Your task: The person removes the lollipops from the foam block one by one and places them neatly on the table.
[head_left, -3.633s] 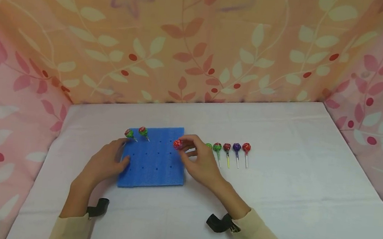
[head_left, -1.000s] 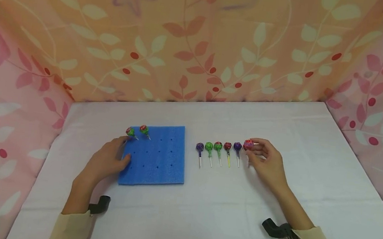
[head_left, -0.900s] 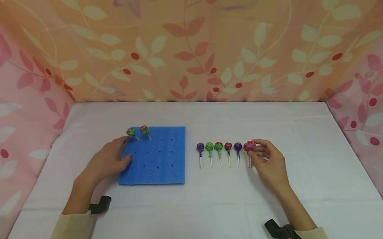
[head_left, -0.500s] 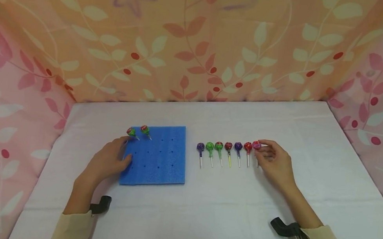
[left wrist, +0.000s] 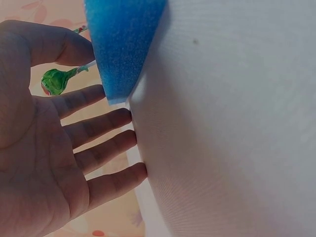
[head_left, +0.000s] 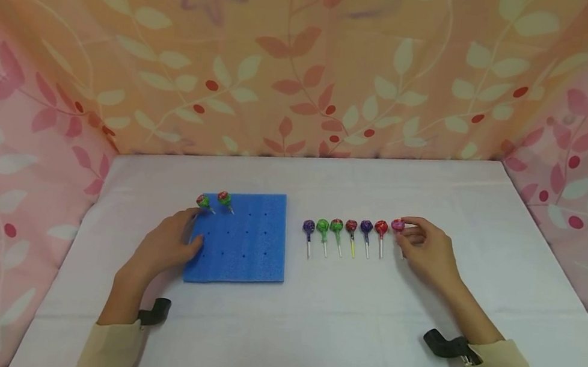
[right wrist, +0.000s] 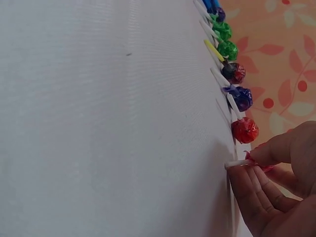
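Observation:
My right hand (head_left: pixel 430 250) pinches a pink-and-red lollipop (head_left: pixel 397 225) at the right end of a row of lollipops; the right wrist view shows its white stick (right wrist: pixel 237 163) between thumb and fingers. Beside it lies a red lollipop (head_left: pixel 381 227). My left hand (head_left: pixel 164 242) rests at the left edge of a blue foam board (head_left: pixel 241 268), thumb on top, its other fingers stretched out along the edge and down to the cloth. Two red-and-green lollipops, one at the corner (head_left: pixel 203 201) and one beside it (head_left: pixel 224 198), stand tilted in the board's back row of holes.
Left of the red lollipop, the row continues with a dark purple one (head_left: pixel 366 226), a dark red one on a yellow stick (head_left: pixel 351 225), green ones (head_left: pixel 323 225) and another purple one (head_left: pixel 309 226). White cloth (head_left: pixel 308 342) covers the table; patterned curtains (head_left: pixel 308 58) hang around it.
My right hand has carried the pink-and-red lollipop from over the board's right side to the right end of the row, past the red one. My left hand has stayed at the board.

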`<state>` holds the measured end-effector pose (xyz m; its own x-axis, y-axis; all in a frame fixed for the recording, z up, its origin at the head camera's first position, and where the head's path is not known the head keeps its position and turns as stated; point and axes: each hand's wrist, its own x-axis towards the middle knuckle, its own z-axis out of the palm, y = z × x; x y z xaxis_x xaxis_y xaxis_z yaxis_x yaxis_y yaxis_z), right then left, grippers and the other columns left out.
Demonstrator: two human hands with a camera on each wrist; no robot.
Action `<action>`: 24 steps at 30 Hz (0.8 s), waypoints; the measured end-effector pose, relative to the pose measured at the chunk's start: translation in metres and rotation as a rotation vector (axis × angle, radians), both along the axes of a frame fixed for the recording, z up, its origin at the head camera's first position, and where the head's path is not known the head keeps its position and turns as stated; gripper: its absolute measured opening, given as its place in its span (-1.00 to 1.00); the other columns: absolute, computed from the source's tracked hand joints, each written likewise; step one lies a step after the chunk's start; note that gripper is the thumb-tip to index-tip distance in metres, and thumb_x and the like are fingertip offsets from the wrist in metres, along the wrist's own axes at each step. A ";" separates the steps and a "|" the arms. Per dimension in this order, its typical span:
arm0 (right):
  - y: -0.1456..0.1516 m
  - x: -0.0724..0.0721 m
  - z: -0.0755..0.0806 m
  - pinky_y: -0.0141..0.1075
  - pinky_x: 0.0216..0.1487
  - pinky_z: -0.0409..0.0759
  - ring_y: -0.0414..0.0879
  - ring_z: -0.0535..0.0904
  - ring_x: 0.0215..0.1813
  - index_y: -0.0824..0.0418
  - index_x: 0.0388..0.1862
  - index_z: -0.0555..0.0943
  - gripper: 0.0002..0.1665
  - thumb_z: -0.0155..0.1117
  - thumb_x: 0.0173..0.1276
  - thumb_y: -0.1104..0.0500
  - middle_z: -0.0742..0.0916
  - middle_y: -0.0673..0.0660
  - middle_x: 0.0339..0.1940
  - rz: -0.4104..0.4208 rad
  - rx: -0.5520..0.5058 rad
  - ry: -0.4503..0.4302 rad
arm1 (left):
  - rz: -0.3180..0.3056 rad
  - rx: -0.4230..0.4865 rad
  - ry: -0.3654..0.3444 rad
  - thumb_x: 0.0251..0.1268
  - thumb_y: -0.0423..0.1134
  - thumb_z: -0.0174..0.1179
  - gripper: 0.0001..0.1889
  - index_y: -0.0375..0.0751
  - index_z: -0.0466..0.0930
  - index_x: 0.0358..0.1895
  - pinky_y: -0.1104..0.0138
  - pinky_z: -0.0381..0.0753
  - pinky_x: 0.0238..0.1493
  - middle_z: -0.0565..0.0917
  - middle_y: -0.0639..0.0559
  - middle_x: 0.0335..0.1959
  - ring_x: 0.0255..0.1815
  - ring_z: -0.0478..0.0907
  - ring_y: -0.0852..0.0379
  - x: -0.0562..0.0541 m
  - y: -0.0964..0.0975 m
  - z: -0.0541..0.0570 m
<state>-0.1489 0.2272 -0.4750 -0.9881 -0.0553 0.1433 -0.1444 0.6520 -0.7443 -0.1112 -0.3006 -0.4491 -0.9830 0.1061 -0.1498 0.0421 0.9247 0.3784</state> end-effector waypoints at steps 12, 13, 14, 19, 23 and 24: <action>0.000 -0.005 0.002 -0.55 -0.29 0.53 -0.45 0.67 -0.35 0.34 0.20 0.66 -0.55 0.44 0.36 0.25 0.86 0.32 -0.16 0.021 0.074 -0.061 | 0.001 -0.002 -0.002 0.49 -0.09 0.13 -0.27 -0.34 0.21 0.61 -0.38 0.34 0.53 0.39 -0.42 0.56 0.58 0.32 -0.47 0.001 -0.002 -0.001; 0.000 -0.005 0.002 -0.54 -0.28 0.53 -0.45 0.66 -0.35 0.33 0.20 0.66 -0.56 0.43 0.36 0.24 0.85 0.31 -0.16 0.020 0.082 -0.064 | 0.000 -0.001 0.000 0.49 -0.09 0.13 -0.27 -0.34 0.21 0.61 -0.38 0.34 0.53 0.39 -0.42 0.56 0.58 0.32 -0.47 0.001 -0.002 -0.001; 0.000 -0.006 0.002 -0.53 -0.27 0.52 -0.45 0.66 -0.35 0.32 0.19 0.67 -0.56 0.43 0.36 0.24 0.85 0.30 -0.16 0.018 0.085 -0.068 | -0.001 -0.001 0.001 0.49 -0.09 0.13 -0.28 -0.33 0.21 0.61 -0.38 0.34 0.53 0.39 -0.42 0.56 0.58 0.32 -0.47 0.001 -0.002 0.000; 0.000 -0.007 0.003 -0.49 -0.26 0.52 -0.42 0.65 -0.35 0.30 0.19 0.67 -0.57 0.42 0.37 0.21 0.84 0.28 -0.17 0.014 0.098 -0.077 | 0.007 0.008 -0.002 0.49 -0.08 0.14 -0.27 -0.31 0.21 0.61 -0.37 0.34 0.54 0.39 -0.41 0.57 0.58 0.32 -0.46 0.000 -0.001 0.001; -0.001 -0.007 0.003 -0.48 -0.27 0.51 -0.38 0.64 -0.35 0.30 0.18 0.67 -0.57 0.44 0.36 0.21 0.83 0.28 -0.17 0.008 0.098 -0.074 | 0.011 0.013 -0.003 0.49 -0.07 0.15 -0.27 -0.31 0.22 0.61 -0.37 0.35 0.53 0.39 -0.41 0.57 0.58 0.32 -0.46 -0.001 0.001 0.002; -0.001 -0.008 0.003 -0.48 -0.27 0.51 -0.37 0.65 -0.35 0.30 0.18 0.66 -0.56 0.45 0.36 0.21 0.82 0.28 -0.17 0.007 0.098 -0.072 | 0.013 0.013 -0.005 0.49 -0.07 0.15 -0.27 -0.31 0.21 0.61 -0.37 0.35 0.53 0.39 -0.41 0.57 0.58 0.32 -0.46 -0.001 0.001 0.002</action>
